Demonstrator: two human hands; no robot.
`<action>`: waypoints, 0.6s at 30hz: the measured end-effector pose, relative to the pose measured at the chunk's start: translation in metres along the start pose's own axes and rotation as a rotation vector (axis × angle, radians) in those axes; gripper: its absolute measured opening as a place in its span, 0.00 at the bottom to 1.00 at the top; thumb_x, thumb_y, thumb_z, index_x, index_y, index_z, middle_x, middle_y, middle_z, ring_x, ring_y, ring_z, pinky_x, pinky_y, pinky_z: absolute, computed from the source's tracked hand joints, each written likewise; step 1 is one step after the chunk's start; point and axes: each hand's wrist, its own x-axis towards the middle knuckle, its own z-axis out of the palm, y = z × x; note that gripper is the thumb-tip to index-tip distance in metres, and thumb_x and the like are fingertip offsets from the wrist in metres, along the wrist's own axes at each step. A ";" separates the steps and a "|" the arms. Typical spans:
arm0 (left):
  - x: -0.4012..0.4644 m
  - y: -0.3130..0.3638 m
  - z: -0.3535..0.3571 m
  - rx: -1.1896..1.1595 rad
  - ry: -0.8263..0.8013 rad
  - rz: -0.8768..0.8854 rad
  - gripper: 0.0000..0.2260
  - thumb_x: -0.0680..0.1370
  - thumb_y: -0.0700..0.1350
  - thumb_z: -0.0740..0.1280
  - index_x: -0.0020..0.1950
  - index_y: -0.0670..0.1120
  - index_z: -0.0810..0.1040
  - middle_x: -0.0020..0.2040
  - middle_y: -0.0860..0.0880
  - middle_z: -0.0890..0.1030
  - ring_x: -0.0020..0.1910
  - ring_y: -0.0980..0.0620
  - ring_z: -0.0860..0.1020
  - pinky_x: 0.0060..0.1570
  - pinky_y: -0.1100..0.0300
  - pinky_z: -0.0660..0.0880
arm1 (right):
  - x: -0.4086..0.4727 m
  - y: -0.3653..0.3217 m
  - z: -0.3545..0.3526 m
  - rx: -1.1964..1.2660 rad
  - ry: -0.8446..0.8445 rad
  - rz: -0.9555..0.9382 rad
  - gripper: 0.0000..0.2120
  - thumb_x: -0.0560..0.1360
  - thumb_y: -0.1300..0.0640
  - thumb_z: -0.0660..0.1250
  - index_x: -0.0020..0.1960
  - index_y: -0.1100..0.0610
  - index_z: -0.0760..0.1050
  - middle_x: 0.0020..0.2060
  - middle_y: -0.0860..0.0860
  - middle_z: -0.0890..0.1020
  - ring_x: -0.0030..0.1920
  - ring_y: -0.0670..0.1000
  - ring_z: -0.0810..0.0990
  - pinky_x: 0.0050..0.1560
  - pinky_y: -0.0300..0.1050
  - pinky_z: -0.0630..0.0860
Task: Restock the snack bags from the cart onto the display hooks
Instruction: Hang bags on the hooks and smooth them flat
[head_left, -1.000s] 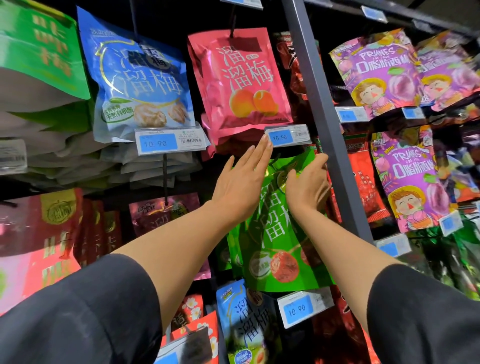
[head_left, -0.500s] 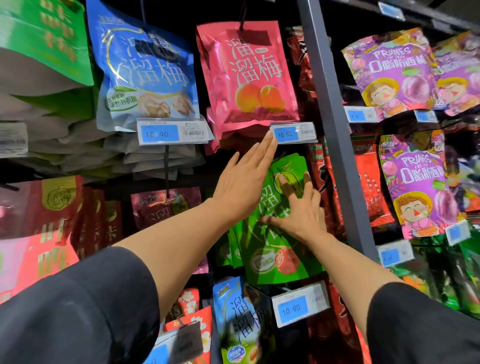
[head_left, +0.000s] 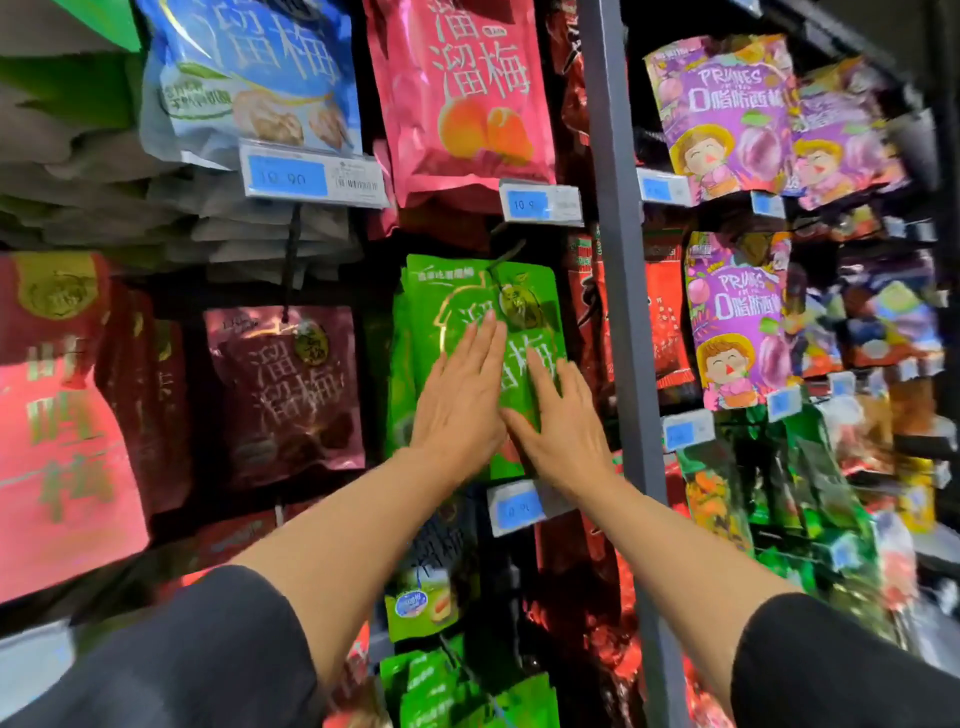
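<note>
The left hand (head_left: 460, 410) and right hand (head_left: 558, 431) are laid flat, fingers straight and spread, against the front green snack bag (head_left: 483, 291), which hangs on its hook in a stack beneath both palms. A price tag (head_left: 514, 506) is seen just below the wrists, a grey upright (head_left: 618, 312) beside the right hand. The bag appears hung and is being smoothed; next, another bag would need fetching from the cart, which is out of view.

We're in a shop aisle, at a hanging snack display: a grey upright post (head_left: 621, 312) splits the rack, packed rows of glossy snack bags (head_left: 457, 98) hang left and right of it (pink, blue, purple, green), and blue price tags (head_left: 540, 203) sit clipped beside the post beneath them.
</note>
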 end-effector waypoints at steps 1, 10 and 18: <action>-0.014 0.009 0.010 -0.087 0.028 0.024 0.37 0.75 0.40 0.64 0.79 0.43 0.45 0.79 0.47 0.44 0.78 0.50 0.46 0.75 0.50 0.52 | -0.018 0.002 -0.004 0.001 0.012 -0.019 0.34 0.78 0.44 0.61 0.78 0.53 0.53 0.75 0.61 0.59 0.76 0.59 0.54 0.75 0.54 0.56; -0.183 0.147 0.115 -0.786 0.038 0.025 0.29 0.70 0.35 0.56 0.72 0.36 0.66 0.73 0.39 0.67 0.72 0.43 0.66 0.74 0.54 0.57 | -0.238 0.079 -0.058 -0.229 -0.107 0.214 0.31 0.77 0.46 0.58 0.72 0.65 0.65 0.63 0.63 0.73 0.65 0.63 0.71 0.67 0.54 0.66; -0.340 0.279 0.176 -1.029 -0.599 -0.191 0.28 0.74 0.32 0.63 0.74 0.39 0.64 0.73 0.41 0.67 0.72 0.44 0.66 0.69 0.61 0.57 | -0.445 0.165 -0.133 -0.427 -0.414 0.750 0.21 0.77 0.51 0.65 0.65 0.64 0.69 0.54 0.63 0.77 0.57 0.63 0.74 0.56 0.52 0.67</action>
